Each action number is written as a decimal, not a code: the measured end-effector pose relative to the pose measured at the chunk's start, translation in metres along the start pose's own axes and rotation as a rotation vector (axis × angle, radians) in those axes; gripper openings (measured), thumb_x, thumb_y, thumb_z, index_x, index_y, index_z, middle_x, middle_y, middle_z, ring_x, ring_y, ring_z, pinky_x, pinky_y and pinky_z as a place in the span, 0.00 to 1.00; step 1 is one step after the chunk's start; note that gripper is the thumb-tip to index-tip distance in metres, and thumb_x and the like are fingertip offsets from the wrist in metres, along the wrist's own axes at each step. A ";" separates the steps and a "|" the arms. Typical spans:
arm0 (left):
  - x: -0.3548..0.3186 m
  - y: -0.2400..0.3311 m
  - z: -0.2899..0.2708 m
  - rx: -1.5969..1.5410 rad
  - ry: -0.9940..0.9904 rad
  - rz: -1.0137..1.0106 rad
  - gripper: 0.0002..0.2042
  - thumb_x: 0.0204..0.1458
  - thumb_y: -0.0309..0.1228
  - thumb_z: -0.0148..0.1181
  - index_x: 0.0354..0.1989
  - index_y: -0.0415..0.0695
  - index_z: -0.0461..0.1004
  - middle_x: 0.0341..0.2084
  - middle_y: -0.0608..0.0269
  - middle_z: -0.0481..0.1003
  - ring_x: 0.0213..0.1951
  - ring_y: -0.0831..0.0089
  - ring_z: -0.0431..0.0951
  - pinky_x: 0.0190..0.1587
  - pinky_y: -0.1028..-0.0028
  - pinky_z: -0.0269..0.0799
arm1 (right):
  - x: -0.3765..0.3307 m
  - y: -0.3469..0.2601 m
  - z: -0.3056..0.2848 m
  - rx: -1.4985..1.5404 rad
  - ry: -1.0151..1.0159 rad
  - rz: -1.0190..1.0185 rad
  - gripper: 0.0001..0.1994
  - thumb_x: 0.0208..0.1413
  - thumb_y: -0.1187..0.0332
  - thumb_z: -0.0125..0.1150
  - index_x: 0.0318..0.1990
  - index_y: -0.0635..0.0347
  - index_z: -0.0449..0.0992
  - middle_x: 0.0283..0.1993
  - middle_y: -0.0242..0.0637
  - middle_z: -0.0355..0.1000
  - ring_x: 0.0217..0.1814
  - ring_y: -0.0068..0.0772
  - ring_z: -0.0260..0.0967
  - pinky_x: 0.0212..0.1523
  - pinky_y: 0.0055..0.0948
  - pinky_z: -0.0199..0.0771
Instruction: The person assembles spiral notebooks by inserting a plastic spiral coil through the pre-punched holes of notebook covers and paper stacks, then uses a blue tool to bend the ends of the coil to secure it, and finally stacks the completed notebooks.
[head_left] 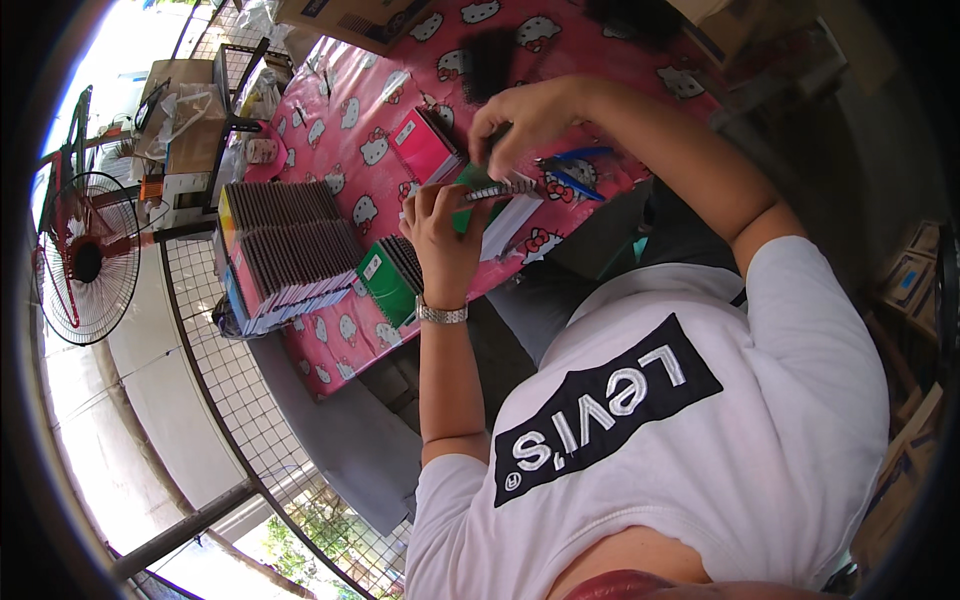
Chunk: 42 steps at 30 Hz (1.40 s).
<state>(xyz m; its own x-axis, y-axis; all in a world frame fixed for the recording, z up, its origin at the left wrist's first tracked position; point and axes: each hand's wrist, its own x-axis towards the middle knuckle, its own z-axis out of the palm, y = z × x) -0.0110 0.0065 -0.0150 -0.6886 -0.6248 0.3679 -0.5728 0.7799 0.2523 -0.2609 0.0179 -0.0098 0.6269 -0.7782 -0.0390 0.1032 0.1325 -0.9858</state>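
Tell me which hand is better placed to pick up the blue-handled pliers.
Probably the right hand: it is closer to the blue-handled pliers, though whether it is empty is unclear. The left hand is farther away and appears to hold the green-covered, white-paged, coil-bound notebook.

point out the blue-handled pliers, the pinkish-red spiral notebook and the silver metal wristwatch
Blue-handled pliers (578, 185), head view: on the lower handle.
Pinkish-red spiral notebook (422, 145), head view: on the cover.
Silver metal wristwatch (444, 315), head view: on the band.
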 end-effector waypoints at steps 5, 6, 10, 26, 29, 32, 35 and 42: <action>0.005 -0.001 0.000 -0.064 0.023 0.011 0.16 0.42 0.36 0.72 0.38 0.45 0.75 0.38 0.60 0.73 0.45 0.55 0.70 0.49 0.57 0.63 | 0.004 0.002 -0.002 -0.672 0.140 0.057 0.23 0.53 0.56 0.61 0.53 0.59 0.75 0.47 0.35 0.75 0.52 0.29 0.69 0.57 0.28 0.64; 0.004 -0.003 0.000 -0.075 0.015 0.015 0.16 0.42 0.36 0.72 0.38 0.44 0.75 0.37 0.59 0.74 0.45 0.54 0.70 0.49 0.57 0.63 | 0.006 0.007 -0.002 -0.276 0.127 -0.042 0.24 0.52 0.55 0.61 0.53 0.59 0.75 0.47 0.36 0.74 0.54 0.31 0.67 0.57 0.30 0.63; 0.009 -0.001 -0.001 -0.088 0.020 0.007 0.17 0.41 0.35 0.72 0.38 0.43 0.75 0.36 0.57 0.74 0.43 0.54 0.71 0.49 0.57 0.64 | 0.006 -0.012 0.003 -0.459 0.067 0.118 0.22 0.51 0.57 0.61 0.51 0.59 0.75 0.45 0.30 0.73 0.52 0.24 0.67 0.54 0.26 0.64; 0.000 -0.034 -0.015 -0.128 0.025 -0.049 0.16 0.44 0.26 0.69 0.43 0.39 0.73 0.37 0.57 0.75 0.37 0.63 0.76 0.42 0.66 0.71 | 0.031 -0.006 0.007 0.350 0.037 -0.086 0.23 0.51 0.56 0.64 0.51 0.62 0.74 0.44 0.32 0.73 0.46 0.25 0.69 0.48 0.25 0.65; 0.005 -0.035 -0.018 -0.413 -0.059 -0.231 0.15 0.47 0.26 0.68 0.42 0.39 0.72 0.35 0.58 0.74 0.36 0.66 0.76 0.38 0.70 0.71 | 0.048 -0.017 -0.002 -0.579 0.047 0.151 0.24 0.51 0.56 0.64 0.51 0.61 0.74 0.45 0.33 0.73 0.47 0.25 0.69 0.48 0.25 0.65; -0.002 -0.044 -0.014 -0.518 -0.066 -0.286 0.13 0.49 0.24 0.67 0.42 0.39 0.72 0.35 0.61 0.75 0.31 0.75 0.76 0.32 0.76 0.71 | 0.048 -0.008 -0.001 0.033 -0.002 -0.014 0.23 0.50 0.55 0.65 0.50 0.59 0.75 0.42 0.31 0.74 0.47 0.21 0.69 0.49 0.24 0.65; 0.000 -0.051 -0.008 -0.560 -0.049 -0.278 0.13 0.49 0.23 0.67 0.42 0.38 0.72 0.34 0.62 0.75 0.29 0.78 0.75 0.32 0.77 0.71 | 0.058 -0.007 -0.004 -0.070 0.003 0.018 0.25 0.51 0.54 0.65 0.52 0.60 0.73 0.44 0.30 0.75 0.47 0.21 0.70 0.51 0.23 0.66; -0.007 -0.049 -0.003 -0.607 0.014 -0.357 0.11 0.51 0.23 0.65 0.42 0.37 0.73 0.32 0.63 0.75 0.29 0.79 0.74 0.32 0.77 0.70 | 0.049 0.015 -0.036 -0.757 0.604 0.113 0.28 0.47 0.45 0.67 0.50 0.56 0.75 0.53 0.45 0.69 0.55 0.40 0.68 0.55 0.38 0.68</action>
<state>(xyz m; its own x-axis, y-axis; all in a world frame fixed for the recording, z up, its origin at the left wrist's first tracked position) 0.0229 -0.0275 -0.0271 -0.4963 -0.8493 0.1800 -0.4104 0.4123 0.8134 -0.2565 -0.0403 -0.0322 0.0797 -0.9968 -0.0088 -0.5894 -0.0400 -0.8068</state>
